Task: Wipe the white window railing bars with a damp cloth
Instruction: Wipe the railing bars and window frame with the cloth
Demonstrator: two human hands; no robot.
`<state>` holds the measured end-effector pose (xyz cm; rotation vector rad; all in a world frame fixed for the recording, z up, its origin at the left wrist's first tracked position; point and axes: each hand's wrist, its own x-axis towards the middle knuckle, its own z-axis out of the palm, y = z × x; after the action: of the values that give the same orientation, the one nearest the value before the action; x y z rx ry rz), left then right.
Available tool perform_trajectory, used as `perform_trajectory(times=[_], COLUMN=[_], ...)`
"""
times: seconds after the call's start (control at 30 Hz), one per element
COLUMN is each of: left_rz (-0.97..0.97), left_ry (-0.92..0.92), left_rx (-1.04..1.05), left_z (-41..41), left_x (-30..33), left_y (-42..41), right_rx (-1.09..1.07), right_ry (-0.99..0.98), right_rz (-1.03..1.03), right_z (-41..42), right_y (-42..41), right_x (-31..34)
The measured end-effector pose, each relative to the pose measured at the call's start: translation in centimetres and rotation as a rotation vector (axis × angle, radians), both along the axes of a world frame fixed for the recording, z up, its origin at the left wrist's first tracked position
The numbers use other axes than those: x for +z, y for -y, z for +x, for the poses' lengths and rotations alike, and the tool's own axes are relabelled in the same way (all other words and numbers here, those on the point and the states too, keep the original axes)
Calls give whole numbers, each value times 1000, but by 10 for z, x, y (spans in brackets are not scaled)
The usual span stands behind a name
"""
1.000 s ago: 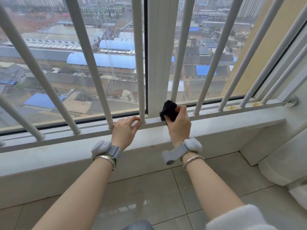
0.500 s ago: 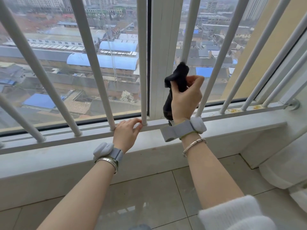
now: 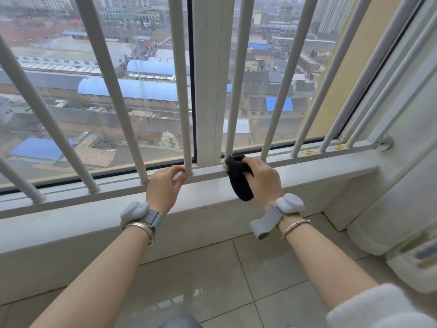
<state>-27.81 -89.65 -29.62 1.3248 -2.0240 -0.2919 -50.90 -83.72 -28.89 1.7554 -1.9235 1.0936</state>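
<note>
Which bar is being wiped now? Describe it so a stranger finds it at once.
Start at the wide white window post in the middle. The bar just right of it is the one. Unlike its neighbours, its foot is wrapped in a black cloth gripped by the right hand.

Both bare forearms reach up-frame; left hand fingers loosely curled at centre, right hand clenched centre-right.
</note>
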Motion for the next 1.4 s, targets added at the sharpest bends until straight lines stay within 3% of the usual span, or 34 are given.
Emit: perform_trajectory(times=[0.13, 0.37, 0.43, 0.53, 0.67, 0.73, 0.83, 1.03, 1.17, 1.3, 1.4], left_rz=[-126, -185, -163, -54, 8, 11, -11, -1, 24, 36, 44], left_ry=[-110, -25, 51, 184, 377, 357, 339, 343, 355, 371, 378], left_rx=[110, -113, -130, -128, -185, -197, -199, -201, -190, -188, -183], left_z=[-10, -45, -58, -75, -82, -83, -82, -82, -81, -82, -82], left_x=[-4, 2, 7, 9, 2, 1, 2, 7, 9, 12, 14], left_y=[-15, -26, -21, -8, 5, 8, 8, 5, 5, 2, 1], right_rx=[-95, -125, -17, 166, 57, -25, -20, 72, 33, 186, 154], right_ry=[133, 150, 173, 55, -191, -171, -67, -319, -112, -104, -103], right_rz=[-18, -95, 25, 253, 71, -4, 39, 16, 55, 129, 129], right_z=[-30, -8, 4, 17, -15, -17, 14, -30, -8, 2, -1], right_y=[-19, 14, 30, 36, 27, 25, 26, 13, 8, 2, 2], right_x=[16, 20, 1, -24, -33, -39, -46, -30, -35, -34, -25])
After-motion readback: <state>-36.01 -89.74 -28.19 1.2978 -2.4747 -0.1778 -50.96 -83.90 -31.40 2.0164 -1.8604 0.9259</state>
